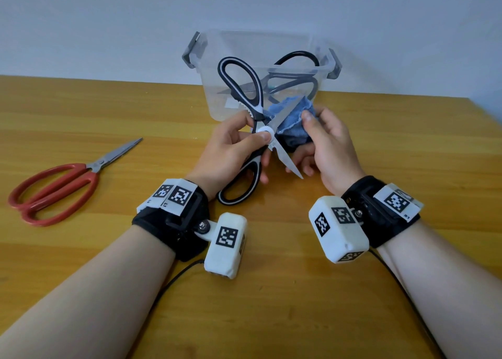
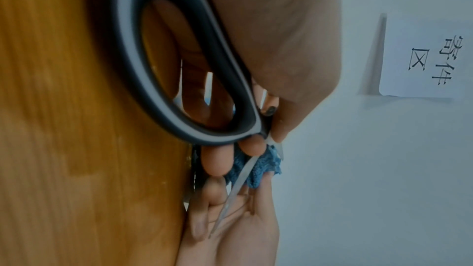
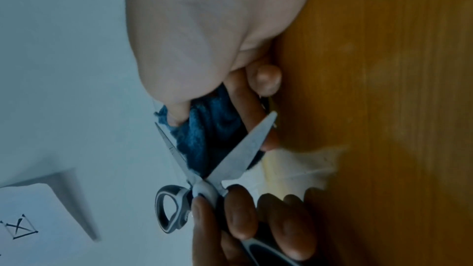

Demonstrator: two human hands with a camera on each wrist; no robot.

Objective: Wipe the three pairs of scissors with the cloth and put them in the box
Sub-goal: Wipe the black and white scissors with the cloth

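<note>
My left hand [image 1: 239, 146] grips the black-and-white scissors [image 1: 255, 114] at the pivot, thumb on the white hub, blades spread wide. My right hand [image 1: 323, 144] holds the bunched blue cloth [image 1: 292, 122] against the upper blade. In the left wrist view a handle loop [image 2: 184, 68] fills the frame, with the cloth [image 2: 266, 165] beyond. The right wrist view shows both blades [image 3: 240, 153] crossing over the cloth [image 3: 207, 135]. Red-handled scissors [image 1: 57, 184] lie on the table at left. A black-handled pair [image 1: 296, 81] lies inside the clear plastic box [image 1: 212, 97] behind my hands.
The wooden table [image 1: 271, 304] runs to a pale wall close behind the box. Grey latches [image 1: 194, 50] stick out at the box's ends. A white paper sign [image 2: 430, 58] with printed characters hangs on the wall. Wrist camera cables trail toward me.
</note>
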